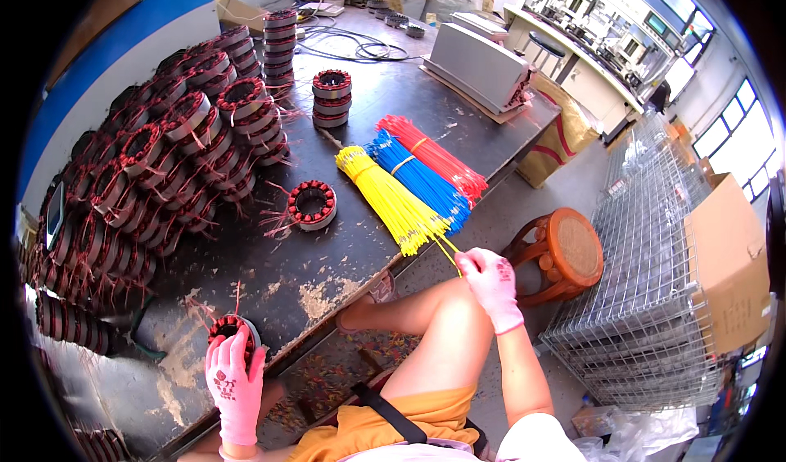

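In a pink glove, my left hand [235,384] grips a ring-shaped motor stator [232,331] with red windings at the table's near edge. Thin reddish leads stick up from that stator. My right hand [494,286], gloved alike, is closed on the ends of one or a few yellow wires [449,249] drawn partly out of the yellow wire bundle [389,200]. Beside that bundle lie a blue wire bundle [422,175] and a red wire bundle [434,159], each banded. Another stator [312,206] lies alone on the table, left of the yellow bundle.
A large heap of stators [164,159] fills the table's left side, with a short stack of stators [332,99] near the middle. A grey metal box [479,65] sits at the far right. Beyond the table edge stand a wooden stool [565,253] and a wire cage [630,282].
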Motion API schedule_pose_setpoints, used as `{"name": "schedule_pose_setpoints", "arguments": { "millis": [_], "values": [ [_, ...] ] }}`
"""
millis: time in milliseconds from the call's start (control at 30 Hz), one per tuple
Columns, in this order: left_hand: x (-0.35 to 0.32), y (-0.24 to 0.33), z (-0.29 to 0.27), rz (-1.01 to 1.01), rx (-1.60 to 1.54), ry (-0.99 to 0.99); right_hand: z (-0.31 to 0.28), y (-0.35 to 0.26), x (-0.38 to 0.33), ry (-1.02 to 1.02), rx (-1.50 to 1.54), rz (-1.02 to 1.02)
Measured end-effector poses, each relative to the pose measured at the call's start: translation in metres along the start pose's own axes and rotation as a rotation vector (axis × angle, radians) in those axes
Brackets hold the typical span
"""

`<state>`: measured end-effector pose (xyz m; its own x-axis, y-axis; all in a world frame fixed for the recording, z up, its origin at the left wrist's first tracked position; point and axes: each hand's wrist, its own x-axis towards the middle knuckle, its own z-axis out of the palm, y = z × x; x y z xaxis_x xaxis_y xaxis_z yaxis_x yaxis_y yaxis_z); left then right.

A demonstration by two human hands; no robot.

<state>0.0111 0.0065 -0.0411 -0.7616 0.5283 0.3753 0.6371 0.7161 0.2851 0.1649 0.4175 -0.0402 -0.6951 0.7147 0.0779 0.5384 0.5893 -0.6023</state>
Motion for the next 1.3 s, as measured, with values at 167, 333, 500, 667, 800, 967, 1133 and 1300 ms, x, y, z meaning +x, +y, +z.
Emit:
{"name": "schedule_pose_setpoints", "arguments": {
  "millis": [167, 333, 500, 667, 800, 967, 1133, 1300],
  "values": [
    [-0.012, -0.016, -0.036, 0.105, -0.087, -0.053, -0.058, -0.059, -0.044, 0.129, 0.031, -0.062],
    [0.006, 0.028, -0.074, 0.317, 0.087, 0.233, -0.019, -0.165, -0.078, -0.103, 0.246, -0.691],
    [0.019, 0.028, -0.086, 0.527, 0.095, 0.314, 0.042, -0.221, -0.085, -0.378, 0.309, -1.077],
    [0.012, 0.001, -0.060, 0.028, -0.050, 0.247, 0.108, -0.229, -0.057, -0.148, 0.134, -1.114],
    [0.027, -0.020, -0.007, -0.190, -0.287, 0.206, 0.161, -0.217, -0.047, -0.257, -0.236, -1.190],
    [0.003, -0.033, -0.003, -0.164, -0.208, 0.106, 0.159, -0.194, -0.094, -0.274, -0.133, -1.112],
    [0.004, -0.026, -0.008, -0.161, -0.236, 0.061, 0.172, -0.173, -0.117, -0.430, 0.061, -0.851],
    [0.007, -0.026, -0.020, -0.158, -0.314, 0.042, 0.138, -0.190, -0.078, -0.720, 0.453, -0.468]
  ]
}}
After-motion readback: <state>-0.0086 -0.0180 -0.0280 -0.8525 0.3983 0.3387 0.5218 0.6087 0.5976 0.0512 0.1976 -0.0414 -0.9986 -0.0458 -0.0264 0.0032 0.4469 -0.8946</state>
